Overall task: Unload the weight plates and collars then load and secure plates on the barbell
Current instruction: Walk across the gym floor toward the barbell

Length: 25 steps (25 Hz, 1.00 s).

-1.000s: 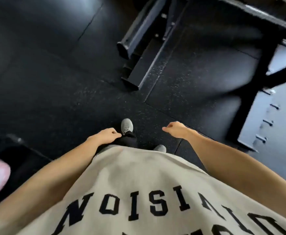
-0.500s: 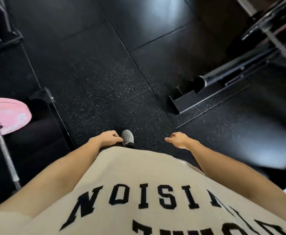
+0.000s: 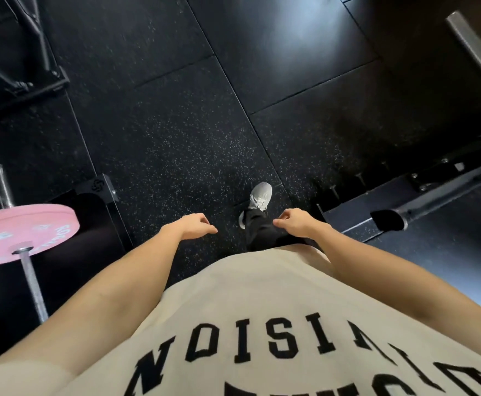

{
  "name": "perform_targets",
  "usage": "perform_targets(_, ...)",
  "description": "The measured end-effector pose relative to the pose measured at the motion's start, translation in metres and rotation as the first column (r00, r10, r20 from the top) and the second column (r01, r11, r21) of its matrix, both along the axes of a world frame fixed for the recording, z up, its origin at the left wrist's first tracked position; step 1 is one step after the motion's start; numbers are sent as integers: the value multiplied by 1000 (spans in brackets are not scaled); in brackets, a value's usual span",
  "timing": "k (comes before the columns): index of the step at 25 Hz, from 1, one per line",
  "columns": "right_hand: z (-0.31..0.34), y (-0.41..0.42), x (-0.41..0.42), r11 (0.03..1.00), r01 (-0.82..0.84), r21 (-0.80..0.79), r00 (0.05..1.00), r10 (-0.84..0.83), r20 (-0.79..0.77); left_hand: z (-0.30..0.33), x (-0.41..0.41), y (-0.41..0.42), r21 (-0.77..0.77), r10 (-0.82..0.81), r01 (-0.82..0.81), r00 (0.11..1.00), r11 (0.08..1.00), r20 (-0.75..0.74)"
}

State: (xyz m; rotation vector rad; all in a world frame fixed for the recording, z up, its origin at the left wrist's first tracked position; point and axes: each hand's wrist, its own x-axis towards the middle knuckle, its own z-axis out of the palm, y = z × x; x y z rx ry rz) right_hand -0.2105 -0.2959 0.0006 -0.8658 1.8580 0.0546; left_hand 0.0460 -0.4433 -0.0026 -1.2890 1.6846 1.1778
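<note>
A pink weight plate [image 3: 19, 232] sits on a steel barbell [image 3: 32, 284] at the left edge, with the bare sleeve end [image 3: 2, 184] sticking out beyond it. No collar shows on that sleeve. My left hand [image 3: 189, 226] hangs in front of me, fingers loosely curled, holding nothing, well to the right of the plate. My right hand [image 3: 298, 222] hangs the same way near my leg, also holding nothing. Another steel bar end [image 3: 476, 50] shows at the upper right.
Black speckled rubber floor tiles [image 3: 176, 138] lie ahead. A black rack foot [image 3: 405, 207] runs along the floor at the right, and a black frame base [image 3: 28, 81] stands at the upper left. My grey shoe [image 3: 259, 195] is stepping forward.
The view has swung left as I walk: the pink plate and its barbell have come further into view at the left, and the rack foot has slid to the right. Both hands stay empty.
</note>
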Motion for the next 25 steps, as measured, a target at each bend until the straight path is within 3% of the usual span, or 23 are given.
perform_targets(13, 21, -289, -204, 1000, -11, -13, 999, 11, -39, 27, -190, -305, -91, 100, -103, 994, 991, -37)
perform_targets(18, 5, -398, -260, 999, -18, 45, 1000, 19, -16, 15, -251, -433, -75, 47, -46, 999, 996, 12)
perform_targets(22, 8, -501, -314, 996, 56, 69, 998, -54, -22, 17, -302, -553, -58, 17, -16, 1000, 998, 8)
perform_targets(25, 21, -588, -359, 990, 140, -12, 989, -140, -37, 28, -351, -648, -79, 8, -10, 1000, 997, -19)
